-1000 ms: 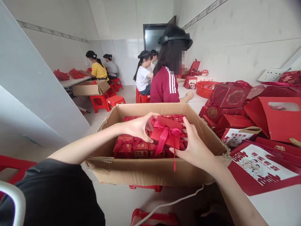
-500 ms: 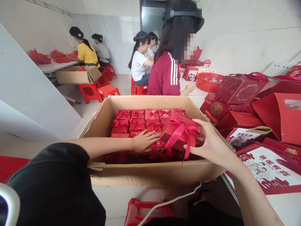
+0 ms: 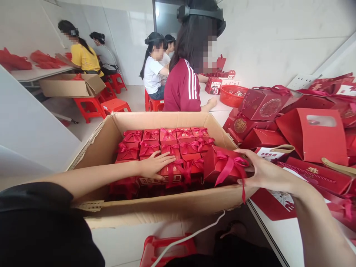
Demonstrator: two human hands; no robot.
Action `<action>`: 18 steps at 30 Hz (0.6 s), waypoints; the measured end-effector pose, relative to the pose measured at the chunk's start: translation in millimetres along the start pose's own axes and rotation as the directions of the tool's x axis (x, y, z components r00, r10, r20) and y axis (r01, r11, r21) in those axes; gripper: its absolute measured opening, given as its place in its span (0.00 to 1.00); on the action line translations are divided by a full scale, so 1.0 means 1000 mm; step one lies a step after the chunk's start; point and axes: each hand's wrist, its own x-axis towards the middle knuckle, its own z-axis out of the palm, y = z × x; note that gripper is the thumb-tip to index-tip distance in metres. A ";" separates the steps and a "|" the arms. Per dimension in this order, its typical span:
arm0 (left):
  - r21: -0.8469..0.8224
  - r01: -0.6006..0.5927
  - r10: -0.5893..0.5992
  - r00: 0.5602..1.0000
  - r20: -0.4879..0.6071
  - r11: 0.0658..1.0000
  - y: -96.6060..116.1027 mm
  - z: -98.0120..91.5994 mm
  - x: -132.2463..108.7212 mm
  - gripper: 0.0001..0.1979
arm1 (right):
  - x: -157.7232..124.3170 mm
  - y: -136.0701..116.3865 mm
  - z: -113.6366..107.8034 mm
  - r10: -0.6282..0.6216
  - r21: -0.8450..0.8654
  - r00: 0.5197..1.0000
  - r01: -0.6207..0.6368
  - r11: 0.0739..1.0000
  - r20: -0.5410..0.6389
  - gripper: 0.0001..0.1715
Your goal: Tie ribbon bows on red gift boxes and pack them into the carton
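A large open carton (image 3: 155, 213) stands in front of me, with rows of small red gift boxes (image 3: 150, 148) tied with ribbon bows inside it. My left hand (image 3: 155, 165) lies with fingers spread on the tops of the boxes near the middle. At the carton's right end, my right hand (image 3: 257, 168) grips a red gift box (image 3: 219, 165) with a pink ribbon bow (image 3: 232, 163). That box is tilted, and its ribbon tail hangs over the carton's near wall. Part of its right side is hidden by my fingers.
To the right, red gift bags and boxes (image 3: 269, 105) are heaped on a white table (image 3: 294, 230). A red basin (image 3: 233, 95) stands farther back. A co-worker in a maroon shirt (image 3: 180, 87) sits beyond the carton. Below are a red stool (image 3: 169, 248) and a white cable (image 3: 191, 237).
My right hand has moved the gift box toward the carton's right end, lower among the others. My left hand stays on the boxes. The view has turned to the right.
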 end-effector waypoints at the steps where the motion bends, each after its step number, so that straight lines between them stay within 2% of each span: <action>1: 0.006 0.024 -0.024 1.000 0.008 1.000 0.000 -0.003 -0.001 0.42 | 0.002 -0.001 -0.003 0.026 -0.020 0.999 -0.025 0.999 0.042 0.43; 4: 0.051 0.041 -0.039 0.998 -0.055 0.998 0.011 -0.009 0.003 0.43 | 0.009 -0.011 -0.013 0.068 -0.085 0.986 -0.055 0.995 0.155 0.44; 6: 0.098 -0.075 0.088 0.986 -0.142 0.992 0.027 -0.010 0.015 0.41 | 0.012 -0.020 -0.018 0.071 -0.140 0.982 -0.047 0.989 0.174 0.42; 8: 0.157 -0.262 0.288 0.941 -0.177 0.952 0.047 -0.008 0.036 0.36 | 0.011 -0.026 -0.022 0.068 -0.139 0.978 -0.040 0.989 0.199 0.42; 10: 0.195 -0.360 0.395 0.900 -0.187 0.912 0.067 -0.005 0.063 0.33 | 0.008 -0.029 -0.024 0.080 -0.120 0.975 -0.056 0.991 0.207 0.43; 14: 0.136 -0.182 0.216 0.924 -0.316 0.974 0.089 0.000 0.117 0.29 | -0.001 -0.025 -0.026 0.134 -0.076 0.966 -0.120 0.990 0.220 0.46; 18: 0.073 -0.122 0.140 0.918 -0.372 0.990 0.083 -0.002 0.147 0.21 | 0.000 -0.018 -0.024 0.060 -0.018 0.971 -0.057 0.998 0.233 0.44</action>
